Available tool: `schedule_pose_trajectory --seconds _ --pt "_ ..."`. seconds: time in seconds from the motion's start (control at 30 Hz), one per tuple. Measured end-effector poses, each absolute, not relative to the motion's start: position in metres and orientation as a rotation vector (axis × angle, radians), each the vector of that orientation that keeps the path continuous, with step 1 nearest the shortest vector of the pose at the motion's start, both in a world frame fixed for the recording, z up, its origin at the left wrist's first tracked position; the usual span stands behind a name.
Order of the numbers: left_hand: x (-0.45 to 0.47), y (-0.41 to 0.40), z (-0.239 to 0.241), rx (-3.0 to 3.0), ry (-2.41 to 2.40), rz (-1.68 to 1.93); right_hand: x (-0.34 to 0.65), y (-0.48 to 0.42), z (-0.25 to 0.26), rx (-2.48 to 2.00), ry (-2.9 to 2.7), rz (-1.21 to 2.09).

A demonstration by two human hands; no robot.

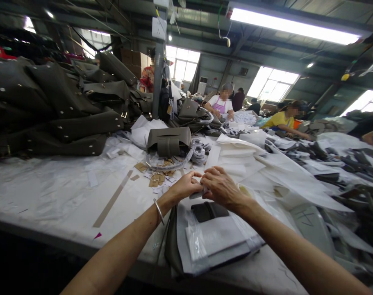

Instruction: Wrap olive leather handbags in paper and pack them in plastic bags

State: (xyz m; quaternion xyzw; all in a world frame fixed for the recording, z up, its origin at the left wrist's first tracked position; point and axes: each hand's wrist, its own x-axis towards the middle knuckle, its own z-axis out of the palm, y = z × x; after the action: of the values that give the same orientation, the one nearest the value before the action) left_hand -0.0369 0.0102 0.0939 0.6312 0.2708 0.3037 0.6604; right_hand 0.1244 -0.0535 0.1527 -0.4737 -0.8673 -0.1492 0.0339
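My left hand and my right hand meet over the table, fingers pinched together on a small pale item between them that I cannot make out. A thin bangle circles my left wrist. Just below the hands lies a dark olive bag wrapped in a clear plastic sleeve, with its dark handle showing through the plastic. It rests at the near edge of the white-covered table.
A heap of dark olive bags fills the left. One upright olive bag stands mid-table, with brown paper tags and coiled cords beside it. White dust bags pile up on the right. Several other people work at the far end.
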Motion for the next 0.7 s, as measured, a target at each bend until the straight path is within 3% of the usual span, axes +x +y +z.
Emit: schedule_pose_trajectory --seconds 0.33,0.7 --pt "-0.062 0.071 0.075 1.516 1.016 0.992 0.164 -0.022 0.168 -1.834 -2.165 -0.301" --pt "-0.068 0.070 0.044 1.923 1.186 0.791 0.209 -0.181 0.148 -1.895 -1.789 0.333"
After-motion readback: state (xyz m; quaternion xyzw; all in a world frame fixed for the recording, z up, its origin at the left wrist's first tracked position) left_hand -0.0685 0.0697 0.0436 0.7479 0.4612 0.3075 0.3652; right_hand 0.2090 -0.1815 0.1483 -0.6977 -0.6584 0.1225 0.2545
